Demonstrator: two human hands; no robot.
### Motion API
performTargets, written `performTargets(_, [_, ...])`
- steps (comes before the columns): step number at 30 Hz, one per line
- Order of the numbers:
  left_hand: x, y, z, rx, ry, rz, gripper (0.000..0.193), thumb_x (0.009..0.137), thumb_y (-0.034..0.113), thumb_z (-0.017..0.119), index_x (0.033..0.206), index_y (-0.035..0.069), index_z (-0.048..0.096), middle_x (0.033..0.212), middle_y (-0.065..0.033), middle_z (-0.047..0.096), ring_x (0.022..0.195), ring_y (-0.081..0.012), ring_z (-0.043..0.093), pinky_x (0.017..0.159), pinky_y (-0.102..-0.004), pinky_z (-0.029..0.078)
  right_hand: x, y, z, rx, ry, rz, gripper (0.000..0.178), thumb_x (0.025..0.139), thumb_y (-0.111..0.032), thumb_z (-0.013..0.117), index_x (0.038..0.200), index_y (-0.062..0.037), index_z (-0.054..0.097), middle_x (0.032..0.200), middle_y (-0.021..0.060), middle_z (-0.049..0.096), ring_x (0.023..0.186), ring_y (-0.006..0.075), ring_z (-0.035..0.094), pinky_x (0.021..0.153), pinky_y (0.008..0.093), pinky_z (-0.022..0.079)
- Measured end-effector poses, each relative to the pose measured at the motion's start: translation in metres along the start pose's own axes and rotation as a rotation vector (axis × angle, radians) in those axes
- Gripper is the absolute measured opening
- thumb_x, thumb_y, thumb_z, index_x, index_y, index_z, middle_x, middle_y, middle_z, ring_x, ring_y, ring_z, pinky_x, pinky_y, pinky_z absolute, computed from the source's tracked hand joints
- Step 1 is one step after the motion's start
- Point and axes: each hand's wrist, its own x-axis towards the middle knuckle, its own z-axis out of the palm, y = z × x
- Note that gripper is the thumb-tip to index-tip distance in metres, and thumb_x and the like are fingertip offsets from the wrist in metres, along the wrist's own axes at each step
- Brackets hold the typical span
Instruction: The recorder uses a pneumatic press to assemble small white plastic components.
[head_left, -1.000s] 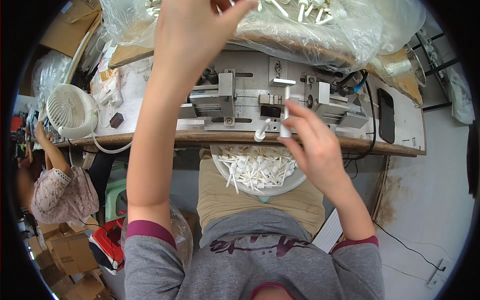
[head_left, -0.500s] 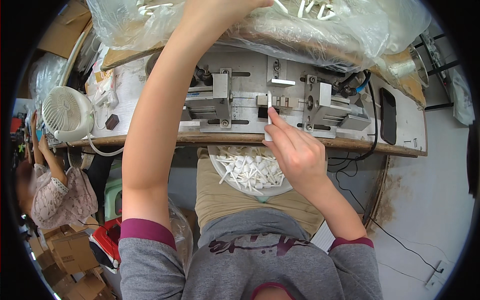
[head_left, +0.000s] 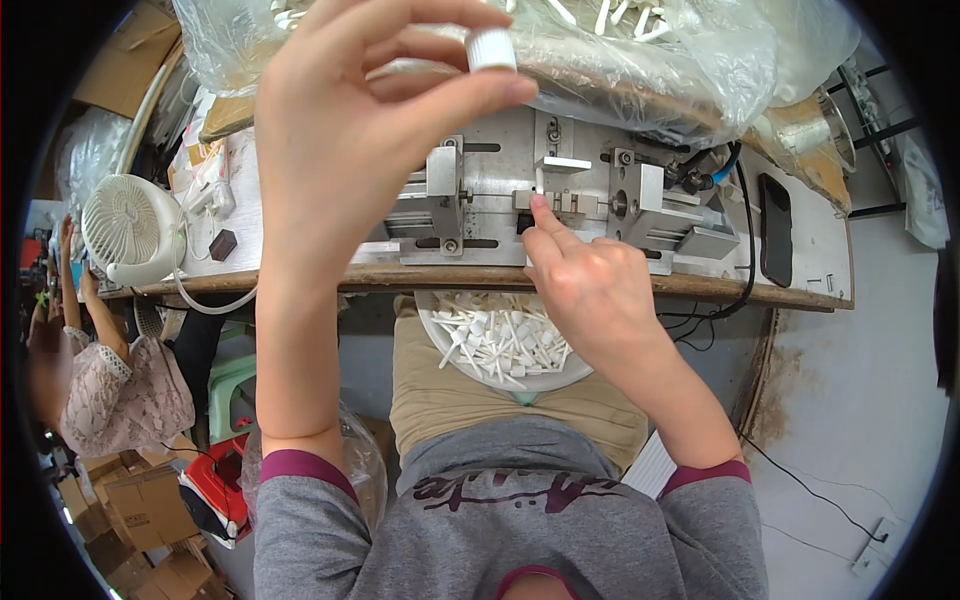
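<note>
My left hand (head_left: 350, 120) is raised at the upper left. Its thumb and fingers pinch a white ridged plastic cap (head_left: 491, 50); whether a stem is attached is unclear. My right hand (head_left: 592, 290) is at the small metal fixture (head_left: 575, 203) in the middle of the bench, its index finger pressed onto a thin white plastic stick (head_left: 540, 181). The lower part of that stick is hidden under the finger, and the other fingers are curled. In my lap a white bowl (head_left: 565, 378) holds many white capped sticks (head_left: 500, 340).
Metal clamping blocks flank the fixture, the left (head_left: 445, 200) and right (head_left: 650, 210). Plastic sheeting (head_left: 690, 75) with more white pieces lies behind. A white fan (head_left: 133, 228) stands left, a black phone (head_left: 776, 230) right. Another person (head_left: 130, 380) sits at far left.
My left hand has come back from the plastic sheeting toward me, now with a white cap between its fingers. The right hand has shifted slightly, its index finger stretched over the fixture.
</note>
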Motion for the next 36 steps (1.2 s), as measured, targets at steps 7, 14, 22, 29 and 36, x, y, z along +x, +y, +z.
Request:
performTargets(7, [-0.066, -0.003, -0.01, 0.382, -0.13, 0.117, 0.036, 0.073, -0.003, 0.082, 0.108, 0.003, 0.077, 0.128, -0.0125, 0.064, 0.099, -0.0178, 0.071, 0.076, -0.026, 0.062, 0.054, 0.036, -0.057, 0.458, 0.081, 0.109, 0.029, 0.088, -0.024, 0.074, 0.106, -0.0011, 0.069, 0.099, 0.0161, 0.075, 0.08, 0.0265, 0.074, 0.075, 0.0387, 0.06])
performTargets(14, [-0.11, -0.02, 0.033, 0.633, -0.198, 0.179, 0.031, 0.075, 0.007, 0.081, 0.105, 0.003, 0.075, 0.124, -0.0095, 0.071, 0.083, -0.021, 0.071, 0.072, -0.0306, 0.057, 0.174, 0.061, -0.05, 0.178, 0.413, -0.001, 0.025, 0.083, -0.015, 0.073, 0.101, 0.002, 0.074, 0.097, 0.023, 0.073, 0.094, 0.0374, 0.071, 0.086, 0.0448, 0.056])
performTargets(22, [-0.112, -0.041, 0.057, 0.806, -0.282, 0.166, 0.026, 0.075, 0.015, 0.081, 0.1, 0.009, 0.076, 0.124, -0.002, 0.072, 0.059, -0.0175, 0.064, 0.058, -0.0282, 0.05, 0.206, 0.076, -0.037, 0.029, 0.072, 0.098, 0.024, 0.082, -0.018, 0.073, 0.096, 0.0007, 0.075, 0.098, 0.0235, 0.072, 0.096, 0.0392, 0.069, 0.086, 0.0471, 0.055])
performTargets(29, [-0.108, -0.043, 0.058, 0.782, -0.265, 0.122, 0.024, 0.075, 0.018, 0.082, 0.097, 0.012, 0.077, 0.12, 0.0, 0.074, 0.055, -0.0194, 0.063, 0.057, -0.0288, 0.051, 0.173, 0.099, -0.042, 0.213, 0.325, -0.056, 0.014, 0.083, -0.002, 0.069, 0.095, 0.0028, 0.074, 0.093, 0.0177, 0.073, 0.082, 0.0298, 0.069, 0.079, 0.0393, 0.056])
performTargets(36, [-0.086, -0.025, 0.036, 0.528, -0.405, 0.071, 0.027, 0.078, 0.02, 0.084, 0.101, 0.008, 0.077, 0.105, -0.0019, 0.077, 0.058, -0.0142, 0.065, 0.057, -0.0268, 0.052, 0.112, 0.093, -0.06, 0.985, 0.465, 0.088, 0.017, 0.093, -0.011, 0.069, 0.102, 0.0028, 0.075, 0.094, 0.0072, 0.074, 0.087, 0.0136, 0.067, 0.078, 0.0259, 0.053])
